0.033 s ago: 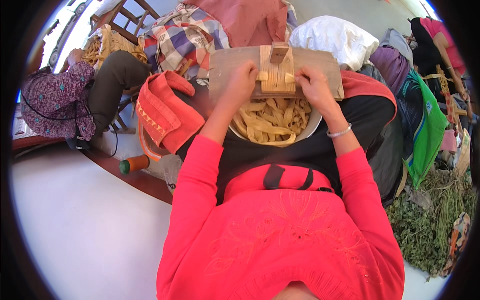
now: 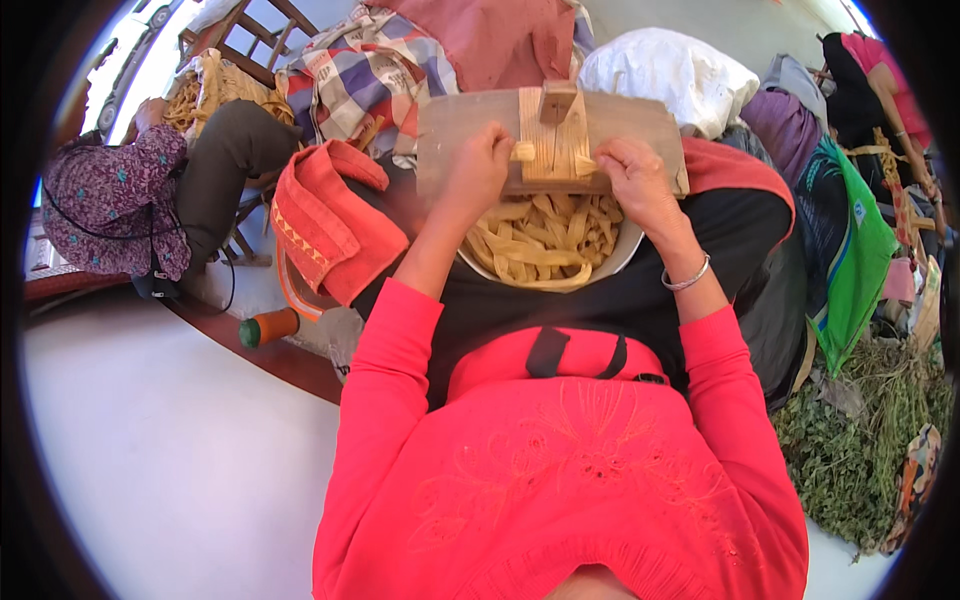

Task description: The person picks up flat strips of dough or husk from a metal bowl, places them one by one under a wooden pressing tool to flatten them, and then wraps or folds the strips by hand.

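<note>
Across my lap lies a wooden board (image 2: 455, 125) with a lighter wooden block (image 2: 540, 165) fixed at its middle. A small brown wooden piece (image 2: 557, 100) tops the block, and a thin dark upright line below it may be a needle or a slit. My left hand (image 2: 478, 168) is closed on a short pale strip (image 2: 523, 151) at the block's left edge. On the right edge, my right hand (image 2: 640, 180), with a bracelet on its wrist, pinches another pale strip (image 2: 586, 165). Beneath the board a white bowl (image 2: 634, 243) holds many yellowish flat strips (image 2: 545, 240).
A red towel (image 2: 335, 225) drapes over my left knee. At the left sits another person (image 2: 115, 210) beside a sack of strips (image 2: 225, 85). A white sack (image 2: 665, 80) stands behind the board; a green bag (image 2: 855, 260) and dried plants (image 2: 850, 440) lie at the right.
My right hand has turned, and its wrist has shifted slightly right and toward me. My left hand stays nearly in place at the block.
</note>
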A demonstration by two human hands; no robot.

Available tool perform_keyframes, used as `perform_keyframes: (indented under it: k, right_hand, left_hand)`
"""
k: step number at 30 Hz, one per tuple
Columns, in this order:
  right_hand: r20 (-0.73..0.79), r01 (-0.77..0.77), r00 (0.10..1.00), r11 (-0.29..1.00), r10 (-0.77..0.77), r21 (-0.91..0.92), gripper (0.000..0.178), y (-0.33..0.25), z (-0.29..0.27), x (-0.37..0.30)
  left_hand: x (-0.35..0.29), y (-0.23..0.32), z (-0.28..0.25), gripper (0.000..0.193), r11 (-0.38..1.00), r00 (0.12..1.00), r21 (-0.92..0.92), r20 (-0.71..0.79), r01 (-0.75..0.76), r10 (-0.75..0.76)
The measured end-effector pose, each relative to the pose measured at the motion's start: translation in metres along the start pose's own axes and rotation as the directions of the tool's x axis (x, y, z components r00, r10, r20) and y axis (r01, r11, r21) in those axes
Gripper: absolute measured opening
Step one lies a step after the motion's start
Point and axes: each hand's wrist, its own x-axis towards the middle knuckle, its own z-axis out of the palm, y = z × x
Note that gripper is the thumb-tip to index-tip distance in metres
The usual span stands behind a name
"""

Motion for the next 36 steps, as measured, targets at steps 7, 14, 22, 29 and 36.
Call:
perform_keyframes:
  k: [7,14,22,29,36]
  right_hand:
    - [-0.142,0.214,0.955,0.935,-0.261,-0.283,0.011,-0.068,0.010,-0.010]
    - [-0.019,0.030,0.999,0.988,-0.033,-0.154,0.025,-0.039,-0.030,-0.022]
    - [0.409,-0.415,0.906,0.437,0.112,0.798,0.017,-0.121,-0.048,-0.052]
    - [-0.234,-0.035,0.970,0.992,0.063,0.120,0.015,-0.057,0.009,-0.034]
    - [-0.190,0.017,0.980,0.974,-0.061,-0.226,0.013,-0.045,0.008,-0.034]
  left_hand:
    - [-0.041,0.066,0.030,0.018,0.520,0.851,-0.674,0.406,0.525,-0.333]
    - [-0.051,0.089,-0.023,0.023,0.637,0.761,-0.500,0.608,0.587,-0.224]
    - [-0.054,0.113,0.000,0.036,0.631,0.946,-0.739,0.324,0.238,0.022]
    - [-0.053,0.095,0.019,0.016,0.332,0.740,-0.671,0.655,0.663,-0.154]
    - [-0.055,0.061,0.036,0.012,0.282,0.677,-0.618,0.701,0.734,-0.223]
